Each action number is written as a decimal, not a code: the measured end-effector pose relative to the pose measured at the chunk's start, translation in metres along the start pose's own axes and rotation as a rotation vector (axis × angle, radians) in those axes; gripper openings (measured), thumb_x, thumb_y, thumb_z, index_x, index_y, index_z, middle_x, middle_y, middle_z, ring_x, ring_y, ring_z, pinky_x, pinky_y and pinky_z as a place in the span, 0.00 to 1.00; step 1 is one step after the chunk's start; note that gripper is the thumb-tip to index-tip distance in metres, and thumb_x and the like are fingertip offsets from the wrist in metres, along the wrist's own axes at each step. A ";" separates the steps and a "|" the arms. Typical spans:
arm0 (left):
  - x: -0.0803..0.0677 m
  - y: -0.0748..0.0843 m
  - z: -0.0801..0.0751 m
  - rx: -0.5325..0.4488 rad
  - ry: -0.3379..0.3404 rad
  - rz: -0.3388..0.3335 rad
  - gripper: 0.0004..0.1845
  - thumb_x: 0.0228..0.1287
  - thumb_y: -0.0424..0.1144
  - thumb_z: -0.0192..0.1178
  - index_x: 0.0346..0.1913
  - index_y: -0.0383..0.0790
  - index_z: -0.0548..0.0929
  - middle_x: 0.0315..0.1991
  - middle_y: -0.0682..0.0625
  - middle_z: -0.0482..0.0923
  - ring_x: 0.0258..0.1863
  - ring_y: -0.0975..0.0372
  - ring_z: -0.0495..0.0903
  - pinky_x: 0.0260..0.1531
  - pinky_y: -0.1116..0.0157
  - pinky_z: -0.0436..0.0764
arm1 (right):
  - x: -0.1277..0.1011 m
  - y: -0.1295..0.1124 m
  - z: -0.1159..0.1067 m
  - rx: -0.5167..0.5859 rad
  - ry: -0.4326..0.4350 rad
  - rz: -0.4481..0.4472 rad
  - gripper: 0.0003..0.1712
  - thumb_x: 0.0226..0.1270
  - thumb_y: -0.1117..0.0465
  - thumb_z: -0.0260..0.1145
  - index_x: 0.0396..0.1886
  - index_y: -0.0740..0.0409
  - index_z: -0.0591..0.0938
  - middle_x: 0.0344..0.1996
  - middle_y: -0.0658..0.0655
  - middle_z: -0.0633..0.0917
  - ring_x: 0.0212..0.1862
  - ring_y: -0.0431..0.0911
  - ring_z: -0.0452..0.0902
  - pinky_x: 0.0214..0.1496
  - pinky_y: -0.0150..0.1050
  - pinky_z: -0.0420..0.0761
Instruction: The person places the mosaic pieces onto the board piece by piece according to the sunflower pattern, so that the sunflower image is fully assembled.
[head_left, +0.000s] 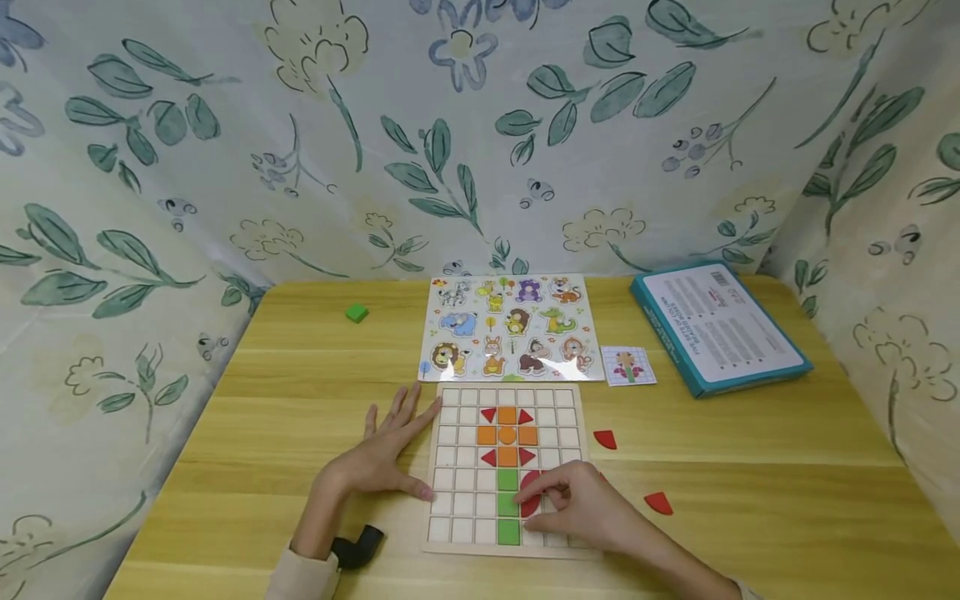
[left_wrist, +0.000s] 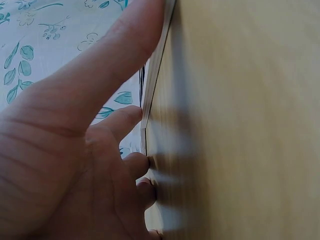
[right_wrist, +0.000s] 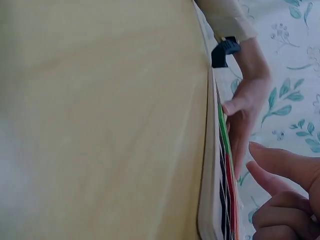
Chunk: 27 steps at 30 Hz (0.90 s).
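Observation:
A wooden grid board [head_left: 457,467] lies on the table and carries an orange, red and green flower pattern. My left hand [head_left: 382,458] lies flat on the table with straight fingers, its thumb and fingertips against the board's left edge [left_wrist: 157,65]. My right hand [head_left: 581,504] rests on the board's lower right with curled fingers, pinching a red piece [head_left: 530,493] beside the green stem squares [head_left: 508,504]. Seen from the right wrist, the curled right fingers [right_wrist: 285,200] are above the board's edge [right_wrist: 212,165], and the left hand [right_wrist: 245,110] is beyond it.
Two loose red pieces [head_left: 605,439] [head_left: 658,502] lie right of the board. Behind it are an animal puzzle [head_left: 513,327], a small pattern card [head_left: 628,365], a blue box [head_left: 716,325] and a green cube [head_left: 356,312]. Floral cloth walls surround the table [head_left: 750,467].

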<state>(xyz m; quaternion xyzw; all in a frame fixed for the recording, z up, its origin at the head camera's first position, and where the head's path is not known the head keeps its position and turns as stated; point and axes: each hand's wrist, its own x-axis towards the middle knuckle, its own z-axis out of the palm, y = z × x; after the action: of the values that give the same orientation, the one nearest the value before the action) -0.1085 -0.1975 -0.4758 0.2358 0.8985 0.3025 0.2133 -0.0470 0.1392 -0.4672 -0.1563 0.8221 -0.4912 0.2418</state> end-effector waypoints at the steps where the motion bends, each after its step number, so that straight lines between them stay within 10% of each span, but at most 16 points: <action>1: 0.000 0.000 0.000 -0.003 0.000 -0.001 0.68 0.47 0.57 0.81 0.85 0.51 0.47 0.84 0.40 0.20 0.83 0.41 0.19 0.71 0.29 0.18 | -0.001 0.001 -0.006 -0.004 0.017 0.014 0.11 0.57 0.57 0.81 0.41 0.47 0.93 0.18 0.45 0.70 0.20 0.34 0.58 0.23 0.26 0.58; 17: 0.000 0.001 0.000 0.006 -0.001 -0.006 0.68 0.47 0.58 0.81 0.85 0.51 0.46 0.84 0.41 0.20 0.83 0.42 0.19 0.72 0.30 0.17 | -0.031 0.036 -0.081 -0.028 0.299 0.267 0.17 0.61 0.56 0.79 0.49 0.51 0.91 0.16 0.48 0.64 0.19 0.38 0.58 0.20 0.30 0.58; 27: 0.000 0.001 0.000 -0.001 -0.002 0.000 0.68 0.47 0.58 0.80 0.85 0.50 0.47 0.84 0.40 0.20 0.83 0.41 0.19 0.71 0.30 0.18 | -0.030 0.043 -0.096 -0.078 0.332 0.267 0.22 0.61 0.56 0.79 0.54 0.55 0.89 0.16 0.49 0.64 0.19 0.41 0.60 0.20 0.32 0.60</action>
<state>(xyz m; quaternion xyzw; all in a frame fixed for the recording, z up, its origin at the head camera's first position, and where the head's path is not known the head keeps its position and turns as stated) -0.1086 -0.1972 -0.4752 0.2362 0.8981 0.3029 0.2144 -0.0763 0.2442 -0.4591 0.0280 0.8825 -0.4415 0.1597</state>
